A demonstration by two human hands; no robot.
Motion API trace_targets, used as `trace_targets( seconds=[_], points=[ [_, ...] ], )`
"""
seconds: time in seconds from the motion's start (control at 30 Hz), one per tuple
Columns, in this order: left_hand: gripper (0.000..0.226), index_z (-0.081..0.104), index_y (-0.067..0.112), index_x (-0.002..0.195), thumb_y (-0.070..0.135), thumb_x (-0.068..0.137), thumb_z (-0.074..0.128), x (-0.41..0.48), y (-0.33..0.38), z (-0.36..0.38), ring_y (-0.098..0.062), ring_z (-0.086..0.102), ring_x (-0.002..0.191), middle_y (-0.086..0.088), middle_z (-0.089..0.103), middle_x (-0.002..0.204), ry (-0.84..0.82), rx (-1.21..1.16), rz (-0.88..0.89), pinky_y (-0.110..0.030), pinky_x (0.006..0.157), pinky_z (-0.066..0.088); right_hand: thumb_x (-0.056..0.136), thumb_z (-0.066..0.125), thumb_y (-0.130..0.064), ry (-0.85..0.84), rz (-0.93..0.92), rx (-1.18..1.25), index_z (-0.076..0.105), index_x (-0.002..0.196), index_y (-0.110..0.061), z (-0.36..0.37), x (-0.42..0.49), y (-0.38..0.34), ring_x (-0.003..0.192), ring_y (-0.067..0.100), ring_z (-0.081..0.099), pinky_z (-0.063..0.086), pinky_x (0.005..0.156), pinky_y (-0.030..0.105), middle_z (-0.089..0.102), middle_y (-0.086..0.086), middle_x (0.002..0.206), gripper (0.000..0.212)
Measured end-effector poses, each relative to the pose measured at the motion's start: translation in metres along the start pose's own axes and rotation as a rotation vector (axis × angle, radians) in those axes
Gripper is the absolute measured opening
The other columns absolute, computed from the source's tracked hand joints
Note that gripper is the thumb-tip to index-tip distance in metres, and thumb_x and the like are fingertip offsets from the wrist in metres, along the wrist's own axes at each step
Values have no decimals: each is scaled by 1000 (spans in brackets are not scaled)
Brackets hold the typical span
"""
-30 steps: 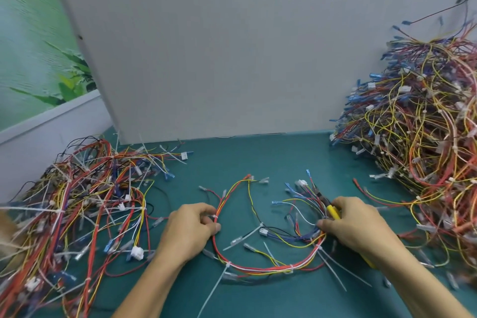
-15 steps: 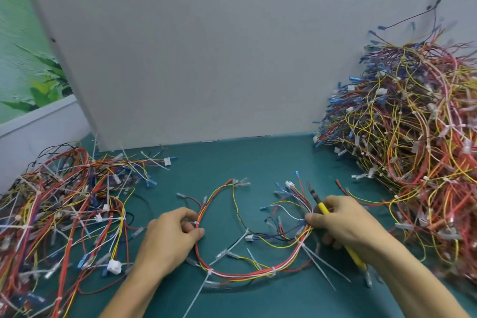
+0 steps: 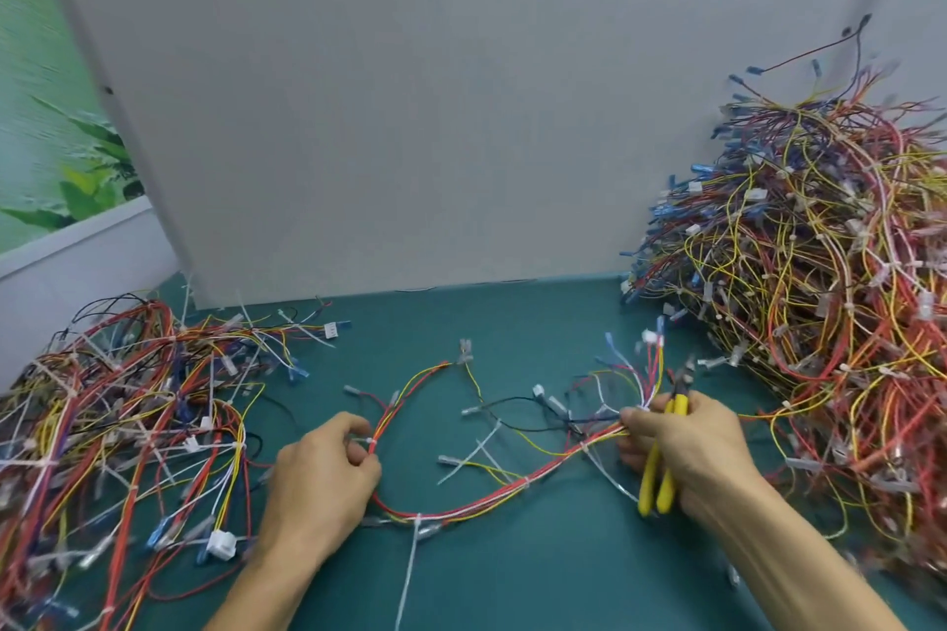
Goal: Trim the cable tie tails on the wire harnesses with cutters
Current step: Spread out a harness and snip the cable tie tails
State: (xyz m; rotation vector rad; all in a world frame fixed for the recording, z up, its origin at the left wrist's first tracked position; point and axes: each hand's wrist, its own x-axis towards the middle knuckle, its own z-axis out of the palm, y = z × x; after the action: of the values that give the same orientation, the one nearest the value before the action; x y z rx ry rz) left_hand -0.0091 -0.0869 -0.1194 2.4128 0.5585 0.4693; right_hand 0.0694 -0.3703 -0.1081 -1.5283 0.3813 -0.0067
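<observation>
- My left hand (image 3: 320,482) is curled, with thumb and fingertips pinching the harness (image 3: 461,510) at a white tie on its left arm.
- My right hand (image 3: 702,456) is wrapped round the cutters (image 3: 661,466). Their yellow handles stick out below my palm and their dark tip points up and away from me. I cannot tell whether the blades are apart, as the tip is blurred.
- The fingertips of that same hand also pinch the harness's right arm, where its loose wires fan out.
- The harness hangs in a U between my hands, its red, white and yellow wires bundled, and its bottom lies on the mat (image 3: 538,579).
- A long white tail (image 3: 407,574) runs from a tie at the bottom of the U straight toward me. Other tails stick out along the right arm.
- A flat pile (image 3: 118,425) of harnesses lies just left of my left hand, with many white tails showing.
- A taller heap (image 3: 820,297) rises to the right of my right hand.
- A grey board (image 3: 410,118) stands at the back edge of the mat.
</observation>
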Motion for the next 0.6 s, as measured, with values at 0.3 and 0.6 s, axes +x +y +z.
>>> trace_targets(
  seconds=[0.3,0.6],
  points=[
    [16,65,33,85,20,77,70,-2,1,0,-11,61,74,18,63,64,-22,44,50,-27,69,45,92,64,-18,-258,128,-310,53,99,0,-9,-8,-18,48,27,63,55,48,36,61,20,100,23],
    [15,66,32,86,21,78,72,-2,2,0,-13,60,74,18,62,67,-32,94,63,-28,69,45,92,60,-13,-222,91,-305,56,97,-7,-45,0,-35,51,28,65,54,52,37,61,18,103,9]
  ],
)
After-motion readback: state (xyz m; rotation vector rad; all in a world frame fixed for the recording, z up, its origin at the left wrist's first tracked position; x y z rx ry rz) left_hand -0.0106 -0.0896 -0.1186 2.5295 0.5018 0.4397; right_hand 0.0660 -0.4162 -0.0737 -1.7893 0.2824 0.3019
